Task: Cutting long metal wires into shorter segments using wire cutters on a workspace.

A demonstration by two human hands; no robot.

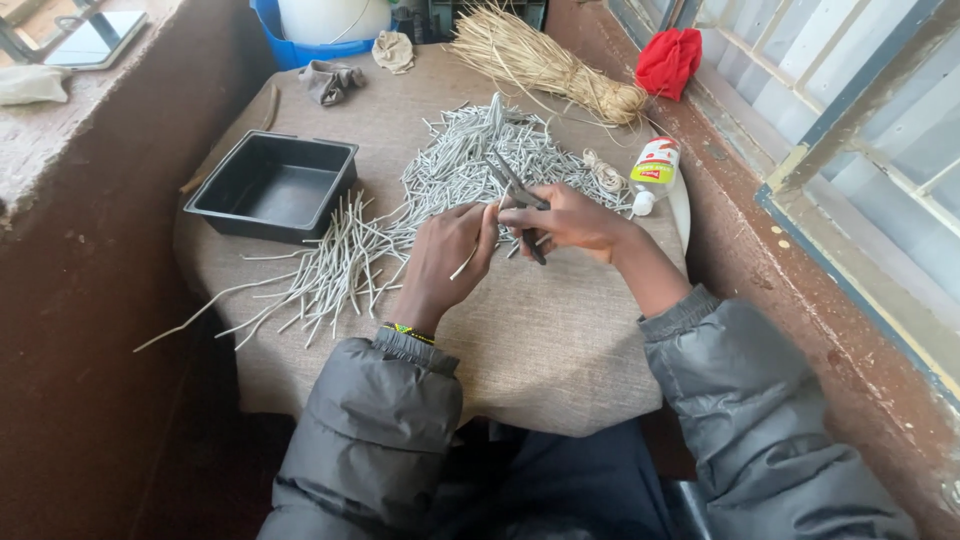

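Centre frame, above the table: left hand pinching one thin grey paper stick between fingers, clenched on it; right hand closed around dark scissors, blades angled toward upper left, just beside the stick end. Stick probably very light, slightly stiff but bendable, easy to crush or kink; best held near the cut end with a light pinch. Scissors rigid, held at handles. Behind the hands, middle of frame: big loose pile of grey sticks, spilling lower left as longer sticks, easy to scatter. Black plastic tray at left, beside the long sticks. White glue bottle lying right of the pile, close to right wrist, could be knocked. Small twine coil next to it. Straw bundle at top centre, red cloth upper right, blue bucket at top, crumpled cloths upper left of table. Nothing between hands and pile.
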